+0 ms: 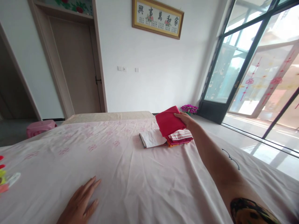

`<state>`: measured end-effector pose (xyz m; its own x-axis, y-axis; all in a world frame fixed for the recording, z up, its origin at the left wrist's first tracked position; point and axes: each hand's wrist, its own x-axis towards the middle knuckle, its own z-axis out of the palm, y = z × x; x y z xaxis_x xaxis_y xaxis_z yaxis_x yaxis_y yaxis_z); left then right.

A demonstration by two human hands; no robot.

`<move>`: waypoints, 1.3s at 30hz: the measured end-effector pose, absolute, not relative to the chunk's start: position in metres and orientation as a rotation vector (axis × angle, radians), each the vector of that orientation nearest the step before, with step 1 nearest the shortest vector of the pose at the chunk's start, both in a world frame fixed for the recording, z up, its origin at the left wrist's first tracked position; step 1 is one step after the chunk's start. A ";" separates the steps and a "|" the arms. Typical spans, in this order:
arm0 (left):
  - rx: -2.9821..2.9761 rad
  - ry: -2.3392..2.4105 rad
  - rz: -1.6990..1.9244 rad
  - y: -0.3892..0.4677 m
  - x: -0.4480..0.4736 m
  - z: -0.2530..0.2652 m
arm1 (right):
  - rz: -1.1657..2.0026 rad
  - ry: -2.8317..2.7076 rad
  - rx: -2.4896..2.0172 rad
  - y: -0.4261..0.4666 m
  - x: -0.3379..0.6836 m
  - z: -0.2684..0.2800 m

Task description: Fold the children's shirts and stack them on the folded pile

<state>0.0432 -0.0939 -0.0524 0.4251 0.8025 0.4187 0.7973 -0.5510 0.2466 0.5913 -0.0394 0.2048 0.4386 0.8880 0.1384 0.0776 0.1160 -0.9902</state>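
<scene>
Pinched at its right edge, a folded red cloth (169,120) is held up by my right hand (184,119) at the far side of the covered surface. Just below it lies a stack of folded cloths (179,137), with a white one striped in red on top and dark red and orange ones beneath. To the left of that stack, a folded white cloth (153,138) lies against it. My left hand (81,200) rests at the near left on the pale sheet (130,174), fingers stretched out and nothing in them.
Colourful small items (3,177) sit at the left edge. A pink stool (40,127) stands beyond on the left, and purple flowers (189,109) at the back right. A glass door (233,62) is on the right. A dark curved line (231,158) marks the sheet.
</scene>
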 end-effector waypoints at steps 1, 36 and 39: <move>2.653 1.476 0.786 -0.092 0.042 -0.055 | 0.699 -0.921 -1.430 -0.040 0.604 0.198; 2.669 1.353 0.928 -0.074 0.030 -0.076 | 1.174 -0.957 -1.709 -0.118 0.584 0.075; 2.716 1.343 0.930 -0.072 0.029 -0.078 | 0.930 -0.589 -1.578 -0.113 0.604 0.076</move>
